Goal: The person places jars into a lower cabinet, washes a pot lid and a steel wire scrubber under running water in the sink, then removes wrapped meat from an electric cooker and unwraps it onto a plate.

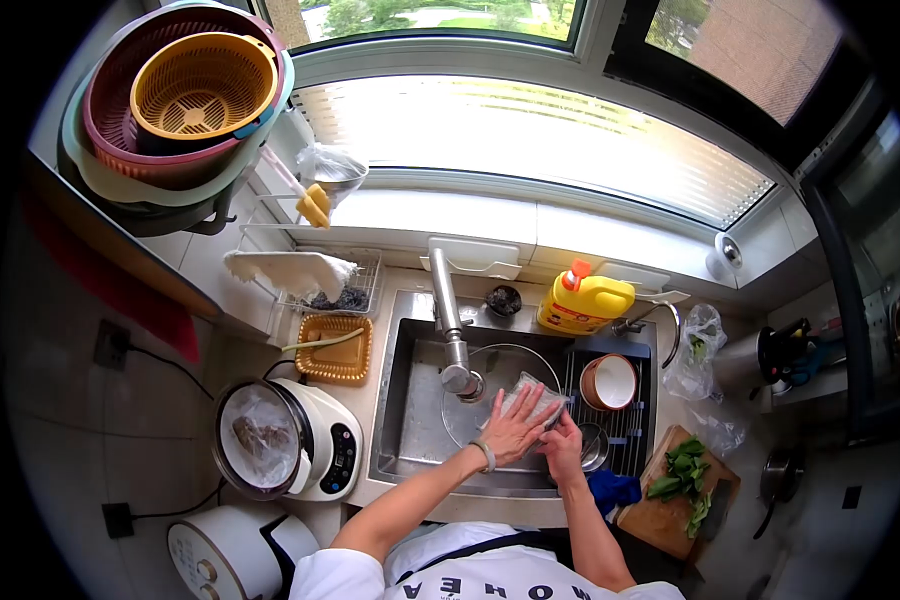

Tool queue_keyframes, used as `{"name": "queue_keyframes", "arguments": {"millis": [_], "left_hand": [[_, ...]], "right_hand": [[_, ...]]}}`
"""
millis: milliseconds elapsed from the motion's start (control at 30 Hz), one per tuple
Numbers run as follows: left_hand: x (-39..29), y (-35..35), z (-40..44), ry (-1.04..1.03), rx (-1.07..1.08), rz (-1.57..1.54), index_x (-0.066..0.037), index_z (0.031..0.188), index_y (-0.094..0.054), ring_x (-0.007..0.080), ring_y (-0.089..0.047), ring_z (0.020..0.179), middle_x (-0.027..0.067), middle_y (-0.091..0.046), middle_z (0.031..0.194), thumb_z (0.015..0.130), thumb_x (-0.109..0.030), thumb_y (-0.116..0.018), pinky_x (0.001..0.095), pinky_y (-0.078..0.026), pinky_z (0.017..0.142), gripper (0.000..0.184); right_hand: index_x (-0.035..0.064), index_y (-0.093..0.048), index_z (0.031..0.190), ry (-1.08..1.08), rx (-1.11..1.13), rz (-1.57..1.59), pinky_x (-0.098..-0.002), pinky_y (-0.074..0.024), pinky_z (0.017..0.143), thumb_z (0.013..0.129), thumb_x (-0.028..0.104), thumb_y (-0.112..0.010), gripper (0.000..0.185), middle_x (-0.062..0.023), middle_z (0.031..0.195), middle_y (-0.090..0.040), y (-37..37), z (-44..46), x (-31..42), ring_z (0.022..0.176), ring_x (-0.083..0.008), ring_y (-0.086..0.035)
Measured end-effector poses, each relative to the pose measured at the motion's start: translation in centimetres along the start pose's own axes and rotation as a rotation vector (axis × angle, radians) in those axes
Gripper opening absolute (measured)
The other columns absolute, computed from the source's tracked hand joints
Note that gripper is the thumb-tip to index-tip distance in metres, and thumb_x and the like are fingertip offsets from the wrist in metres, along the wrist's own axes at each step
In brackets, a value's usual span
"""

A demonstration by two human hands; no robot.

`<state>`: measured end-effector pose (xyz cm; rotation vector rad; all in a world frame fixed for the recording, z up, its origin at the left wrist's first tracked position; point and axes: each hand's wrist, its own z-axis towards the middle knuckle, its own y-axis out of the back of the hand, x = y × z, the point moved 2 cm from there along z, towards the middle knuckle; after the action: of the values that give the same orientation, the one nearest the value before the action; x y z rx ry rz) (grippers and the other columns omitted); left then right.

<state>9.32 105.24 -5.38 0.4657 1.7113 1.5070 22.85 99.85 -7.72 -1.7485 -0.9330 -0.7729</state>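
Note:
Over the sink (406, 405), below the tap (448, 320), is a pale, flat, greyish-white piece (526, 388); whether it is a cloth or a wrapped pack I cannot tell. My left hand (515, 425) lies across it with fingers stretched and spread. At its right edge, my right hand (563, 447) has its fingers closed on it, partly hiding it. Underneath sits a clear round glass lid or bowl (460, 385), seen mostly by its rim. Close to my right hand, a small clear bowl (595, 447) rests at the drying rack.
A brown bowl with white inside (608, 382) stands on the rack (630, 425). Behind is a yellow jug (582, 303). At right, a cutting board (660, 515) holds green leaves (682, 475). Left are a cooker (330, 455) and a brown basket (348, 362).

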Motion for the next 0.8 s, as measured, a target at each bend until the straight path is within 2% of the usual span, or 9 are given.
{"name": "queue_keyframes", "arguments": {"millis": [67,233,300,400,467,533,667,700,800], "left_hand": [[0.1,-0.2,-1.7,-0.068,0.060,-0.128,-0.030,0.148,-0.015,0.0307,-0.008,0.142,0.0104,-0.006,0.154,0.098,-0.035,-0.032,0.0554,-0.008,0.110,0.053],[6.4,-0.8,-5.1,-0.028,0.006,-0.104,-0.029,0.148,-0.017,0.0320,-0.020,0.139,0.0129,-0.013,0.153,0.096,-0.035,-0.035,0.0490,-0.020,0.108,0.055],[9.4,-0.7,-4.6,0.195,0.127,-0.267,-0.020,0.148,-0.018,0.0359,-0.022,0.137,0.0166,-0.012,0.152,0.096,-0.035,-0.035,0.0463,-0.019,0.109,0.056],[7.7,0.7,-3.4,0.215,0.091,-0.174,-0.018,0.147,-0.019,0.0377,-0.026,0.135,0.0187,-0.011,0.152,0.096,-0.034,-0.034,0.0466,-0.023,0.106,0.056],[5.8,1.1,-3.7,0.141,0.166,-0.180,-0.019,0.147,-0.021,0.0348,-0.025,0.136,0.0172,-0.013,0.152,0.097,-0.033,-0.033,0.0452,-0.023,0.108,0.053],[3.5,0.8,-4.9,-0.161,0.054,-0.117,-0.021,0.146,-0.023,0.0307,-0.025,0.137,0.0141,-0.015,0.152,0.098,-0.036,-0.031,0.0424,-0.023,0.110,0.051],[5.7,1.3,-7.0,-0.399,0.114,-0.104,-0.024,0.145,-0.024,0.0254,-0.026,0.138,0.0075,-0.021,0.151,0.093,-0.032,-0.043,0.0395,-0.023,0.112,0.056],[7.3,0.2,-7.3,-0.399,0.095,-0.010,-0.021,0.142,-0.032,0.0230,-0.029,0.136,0.0061,-0.030,0.147,0.084,-0.018,-0.056,0.0383,-0.025,0.111,0.063],[10.9,0.6,-7.1,-0.382,0.051,-0.263,-0.017,0.135,-0.042,0.0213,-0.036,0.132,0.0047,-0.039,0.141,0.072,-0.007,-0.063,0.0373,-0.030,0.109,0.067]], "right_hand": [[0.0043,-0.031,0.140,-0.003,-0.050,0.147,-0.0362,-0.0591,0.075,0.068,-0.010,-0.045,0.075,-0.0132,0.122,-0.054,-0.1,-0.1,1.3,0.100,-0.0225,-0.061],[0.0053,-0.027,0.142,-0.068,-0.020,0.132,-0.0519,-0.0582,0.071,0.072,-0.010,-0.041,0.073,-0.0186,0.126,-0.051,-0.6,-0.5,3.6,0.109,-0.0365,-0.057],[0.0057,-0.027,0.142,-0.084,-0.002,0.124,-0.0518,-0.0582,0.071,0.073,-0.009,-0.042,0.072,-0.0186,0.126,-0.051,-1.0,-0.6,3.3,0.108,-0.0360,-0.058],[0.0059,-0.028,0.141,-0.112,0.005,0.135,-0.0522,-0.0579,0.071,0.075,-0.007,-0.042,0.069,-0.0188,0.126,-0.051,-1.7,-0.4,3.1,0.107,-0.0353,-0.059],[0.0059,-0.029,0.141,-0.126,-0.017,0.159,-0.0527,-0.0577,0.071,0.076,-0.006,-0.043,0.067,-0.0189,0.126,-0.051,-1.6,-0.1,3.0,0.106,-0.0351,-0.059],[0.0057,-0.031,0.139,-0.161,-0.064,0.166,-0.0537,-0.0571,0.071,0.078,-0.004,-0.044,0.064,-0.0192,0.125,-0.052,-0.5,0.5,3.2,0.105,-0.0344,-0.059],[0.0045,-0.028,0.139,-0.353,0.030,0.179,-0.0558,-0.0557,0.072,0.078,-0.004,-0.044,0.063,-0.0229,0.125,-0.051,1.4,1.5,4.5,0.106,-0.0380,-0.058],[0.0022,-0.027,0.138,-0.403,0.048,0.142,-0.0559,-0.0555,0.072,0.079,-0.004,-0.042,0.062,-0.0247,0.125,-0.050,1.6,1.7,4.8,0.107,-0.0405,-0.057],[-0.0009,-0.029,0.135,-0.563,0.030,0.227,-0.0502,-0.0570,0.073,0.080,-0.004,-0.040,0.056,-0.0268,0.124,-0.050,2.6,2.6,4.2,0.109,-0.0428,-0.055]]}}
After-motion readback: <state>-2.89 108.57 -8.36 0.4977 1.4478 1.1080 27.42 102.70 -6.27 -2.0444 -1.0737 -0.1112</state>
